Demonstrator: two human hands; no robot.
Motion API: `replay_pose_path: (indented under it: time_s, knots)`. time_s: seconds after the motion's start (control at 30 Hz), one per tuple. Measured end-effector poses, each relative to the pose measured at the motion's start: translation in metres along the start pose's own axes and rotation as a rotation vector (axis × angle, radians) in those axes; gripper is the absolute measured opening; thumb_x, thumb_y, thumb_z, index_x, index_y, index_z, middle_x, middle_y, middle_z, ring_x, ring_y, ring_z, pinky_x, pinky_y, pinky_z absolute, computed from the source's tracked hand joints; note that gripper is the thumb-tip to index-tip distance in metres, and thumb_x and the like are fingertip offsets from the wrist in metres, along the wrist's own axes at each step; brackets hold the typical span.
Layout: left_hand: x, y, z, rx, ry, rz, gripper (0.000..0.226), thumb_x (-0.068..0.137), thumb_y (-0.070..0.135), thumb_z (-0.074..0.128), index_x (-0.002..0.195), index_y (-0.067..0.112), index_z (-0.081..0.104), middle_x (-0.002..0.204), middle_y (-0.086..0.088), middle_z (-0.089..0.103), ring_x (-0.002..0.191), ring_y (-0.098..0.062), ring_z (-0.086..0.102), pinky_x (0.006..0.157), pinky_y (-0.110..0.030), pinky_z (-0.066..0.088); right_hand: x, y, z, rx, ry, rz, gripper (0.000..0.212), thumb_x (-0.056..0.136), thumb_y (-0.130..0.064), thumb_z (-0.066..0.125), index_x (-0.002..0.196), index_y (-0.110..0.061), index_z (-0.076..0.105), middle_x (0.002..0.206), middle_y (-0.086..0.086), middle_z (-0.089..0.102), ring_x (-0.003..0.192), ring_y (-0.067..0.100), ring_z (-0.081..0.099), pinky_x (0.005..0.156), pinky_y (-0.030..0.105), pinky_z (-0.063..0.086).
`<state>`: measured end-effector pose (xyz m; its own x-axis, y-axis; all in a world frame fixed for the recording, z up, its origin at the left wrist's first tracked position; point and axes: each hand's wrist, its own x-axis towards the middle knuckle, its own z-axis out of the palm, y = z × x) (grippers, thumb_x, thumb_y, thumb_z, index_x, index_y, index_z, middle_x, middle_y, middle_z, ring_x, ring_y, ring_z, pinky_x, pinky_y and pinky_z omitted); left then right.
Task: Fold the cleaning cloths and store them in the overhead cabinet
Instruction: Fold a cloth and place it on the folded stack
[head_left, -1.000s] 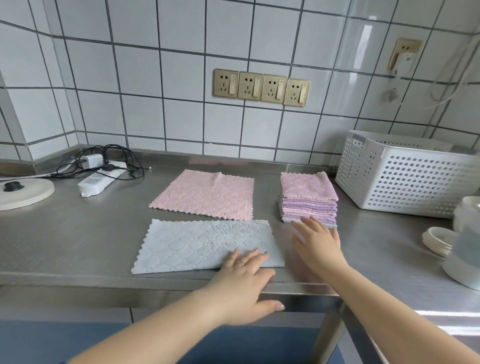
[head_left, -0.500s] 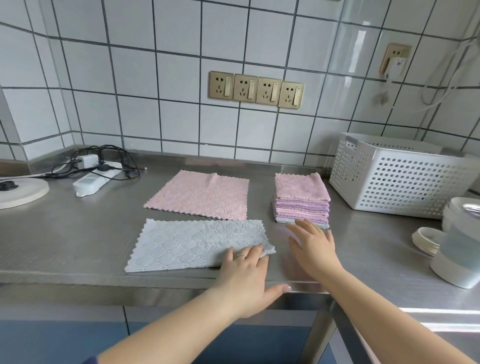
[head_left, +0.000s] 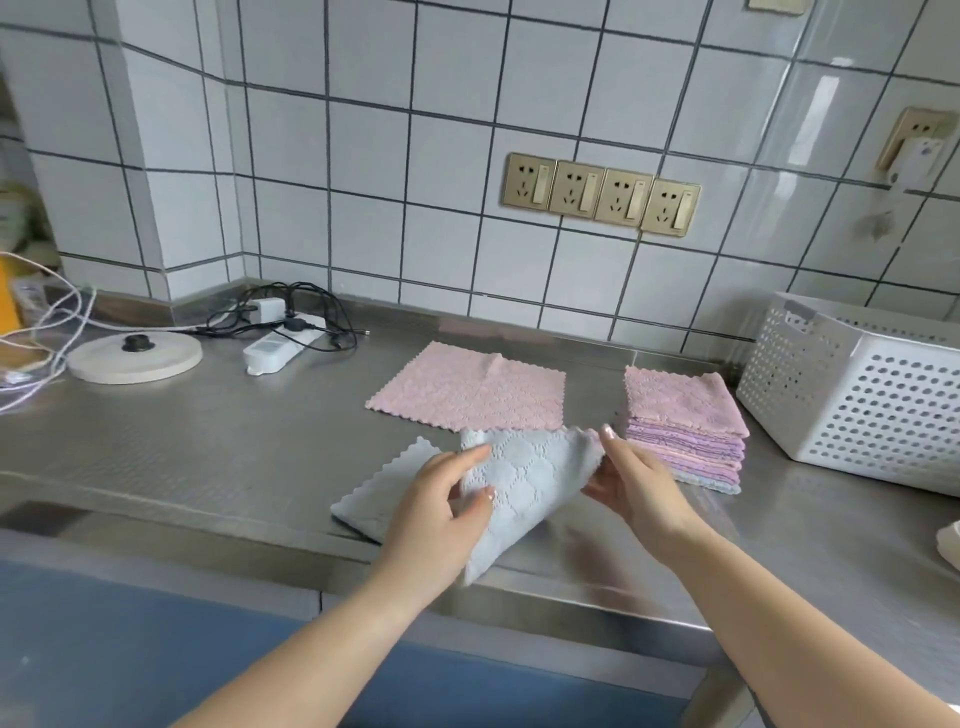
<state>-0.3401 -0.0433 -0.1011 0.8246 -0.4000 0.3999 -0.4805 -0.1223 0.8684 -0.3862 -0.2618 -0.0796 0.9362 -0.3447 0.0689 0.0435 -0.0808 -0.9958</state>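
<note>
pink cloth (head_left: 470, 391) behind | stack (head_left: 684, 426) right | basket (head_left: 852, 395) beyond

wall: white square tiles (head_left: 363, 171), dark grout, inside corner at left
sockets: four brass-coloured outlets (head_left: 600, 193) in a row
counter: stainless steel worktop (head_left: 156, 447), textured surface
below counter: blue panel (head_left: 130, 649)
light: daylight glare on the right-hand tiles

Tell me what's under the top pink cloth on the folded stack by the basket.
Under the top pink cloth the stack shows edges of purple and pink folded cloths, with a grey-blue one at the bottom. Only their edges show; their faces are covered.
</note>
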Motion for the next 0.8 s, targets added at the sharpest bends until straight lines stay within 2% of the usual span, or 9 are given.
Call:
replay_pose_path:
  time_s: [0.1,0.2,0.27,0.33,0.4,0.47,0.63,0.73,0.8]
  knots:
    - [-0.005,-0.013,-0.022,0.040,0.005,-0.057,0.039,0.090,0.016,0.057,0.125,0.032,0.054,0.116,0.020,0.052,0.098,0.004,0.053,0.082,-0.002,0.035,0.013,0.001,0.022,-0.157,-0.002,-0.005,0.029,0.089,-0.036,0.059,0.071,-0.015,0.054,0.062,-0.010,0.048,0.068,0.008,0.048,0.095,0.036,0.047]
    - [-0.014,-0.026,-0.043,0.249,0.004,-0.018,0.043,0.090,0.024,0.057,0.133,0.029,0.049,0.113,0.032,0.042,0.101,0.007,0.048,0.086,-0.005,0.032,0.029,0.005,0.044,-0.326,-0.001,-0.026,0.025,0.084,-0.036,0.066,0.077,-0.011,0.063,0.070,-0.007,0.057,0.070,0.010,0.050,0.078,0.030,0.045]
    - [-0.020,-0.031,-0.056,0.368,-0.018,-0.015,0.043,0.090,0.032,0.056,0.133,0.031,0.049,0.113,0.032,0.040,0.088,0.007,0.050,0.083,-0.011,0.036,0.038,0.005,0.059,-0.455,-0.011,-0.025,0.023,0.085,-0.033,0.066,0.083,-0.010,0.066,0.077,-0.004,0.062,0.071,0.012,0.052,0.069,0.026,0.039]
    - [-0.026,-0.037,-0.066,0.475,0.011,0.025,0.042,0.087,0.041,0.050,0.128,0.030,0.055,0.109,0.026,0.048,0.071,0.003,0.051,0.085,-0.020,0.044,0.046,0.005,0.073,-0.656,-0.014,-0.038,0.022,0.086,-0.036,0.064,0.085,-0.014,0.066,0.081,-0.003,0.065,0.074,0.013,0.053,0.067,0.026,0.039]
    - [-0.029,-0.050,-0.076,0.618,0.033,0.089,0.044,0.083,0.045,0.045,0.120,0.029,0.062,0.098,0.020,0.057,0.070,-0.004,0.057,0.095,-0.037,0.048,0.054,0.004,0.086,-0.881,-0.018,-0.069,0.022,0.087,-0.042,0.060,0.083,-0.021,0.063,0.081,-0.004,0.064,0.075,0.015,0.053,0.066,0.026,0.040]
    - [-0.030,-0.057,-0.083,0.726,0.015,0.090,0.042,0.081,0.046,0.044,0.115,0.031,0.064,0.091,0.018,0.058,0.068,-0.005,0.061,0.100,-0.050,0.042,0.060,0.004,0.095,-1.004,-0.045,-0.081,0.022,0.088,-0.045,0.057,0.081,-0.024,0.059,0.077,-0.007,0.061,0.075,0.016,0.052,0.065,0.027,0.040]
    - [-0.027,-0.060,-0.096,0.812,-0.015,0.112,0.038,0.080,0.045,0.044,0.109,0.034,0.067,0.083,0.019,0.058,0.064,-0.003,0.061,0.102,-0.056,0.036,0.068,0.004,0.108,-1.149,-0.109,-0.084,0.026,0.090,-0.048,0.053,0.075,-0.027,0.054,0.071,-0.010,0.057,0.074,0.017,0.053,0.061,0.027,0.039]
    - [-0.025,-0.065,-0.098,0.821,-0.045,0.102,0.036,0.078,0.045,0.045,0.104,0.036,0.069,0.081,0.018,0.058,0.076,-0.005,0.061,0.101,-0.058,0.038,0.070,0.008,0.110,-1.154,-0.096,-0.076,0.026,0.089,-0.048,0.054,0.079,-0.024,0.058,0.077,-0.006,0.062,0.077,0.018,0.056,0.066,0.029,0.042]
    - [-0.024,-0.068,-0.097,0.823,-0.032,0.101,0.035,0.076,0.046,0.047,0.102,0.036,0.068,0.088,0.014,0.057,0.088,-0.008,0.054,0.101,-0.060,0.036,0.070,0.010,0.111,-1.151,-0.090,-0.065,0.023,0.089,-0.047,0.055,0.080,-0.026,0.057,0.079,-0.006,0.062,0.078,0.018,0.056,0.066,0.029,0.042]
